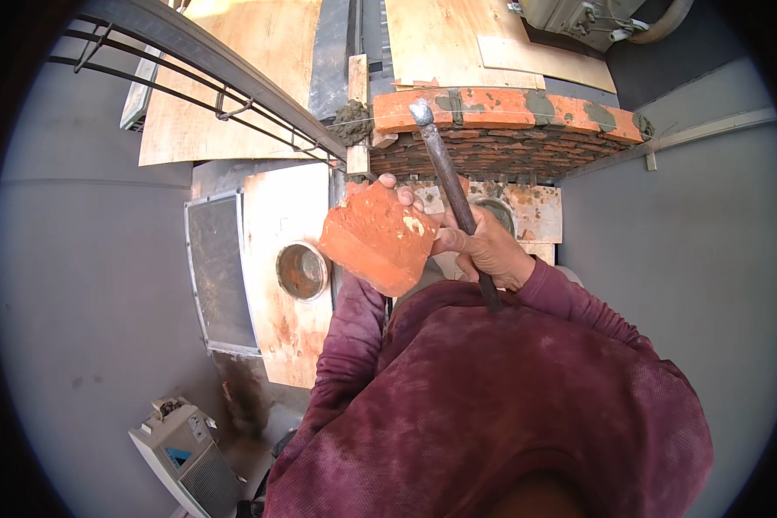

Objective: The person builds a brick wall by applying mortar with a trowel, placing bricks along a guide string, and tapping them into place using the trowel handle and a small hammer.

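Rough orange brick [373, 242], chipped, pale-flecked, on near side of mortared wall [509, 148]; left hand [405, 197] curled round its far edge; right hand [495, 249] wrapped round straight dark rod [445, 168]; round bucket [302, 294] left of wall, nearer

Smooth grey walls [95, 285] flank pale plywood sheets [224, 78] lying in bright light.

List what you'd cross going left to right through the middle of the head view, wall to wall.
left grey wall → dark framed panel → round bucket → orange brick → dark rod-like tool → right grey wall
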A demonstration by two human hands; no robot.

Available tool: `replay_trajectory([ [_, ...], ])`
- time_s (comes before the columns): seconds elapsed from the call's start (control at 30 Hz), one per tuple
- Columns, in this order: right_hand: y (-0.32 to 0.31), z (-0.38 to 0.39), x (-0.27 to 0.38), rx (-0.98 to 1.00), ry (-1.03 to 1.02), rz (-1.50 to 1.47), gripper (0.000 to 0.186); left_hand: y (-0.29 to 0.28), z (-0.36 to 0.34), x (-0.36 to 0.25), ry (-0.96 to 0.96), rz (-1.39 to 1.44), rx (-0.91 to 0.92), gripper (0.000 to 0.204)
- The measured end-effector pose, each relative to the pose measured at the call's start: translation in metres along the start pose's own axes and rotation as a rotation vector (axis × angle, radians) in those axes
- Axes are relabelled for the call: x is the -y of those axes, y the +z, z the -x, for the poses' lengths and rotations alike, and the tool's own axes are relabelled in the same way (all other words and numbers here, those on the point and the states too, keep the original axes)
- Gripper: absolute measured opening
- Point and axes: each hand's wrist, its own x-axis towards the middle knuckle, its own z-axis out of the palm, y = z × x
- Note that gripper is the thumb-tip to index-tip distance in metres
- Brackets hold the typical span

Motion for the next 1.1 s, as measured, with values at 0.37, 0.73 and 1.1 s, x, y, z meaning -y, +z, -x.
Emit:
replay_trajectory([
  [0.37,-0.038,-0.068,-0.009,-0.09,0.225,-0.265,0.033,-0.044,-0.029,-0.052,-0.333,-0.339,-0.356,0.047],
  [0.73,-0.076,-0.152,0.075,-0.088,0.085,-0.153,0.034,-0.03,-0.08,-0.081,-0.094,-0.718,-0.596,0.053],
  [1.1,-0.131,-0.367,0.119,-0.125,0.215,0.505,0.041,-0.134,-0.007,-0.108,0.159,-0.553,-1.353,0.034],
])
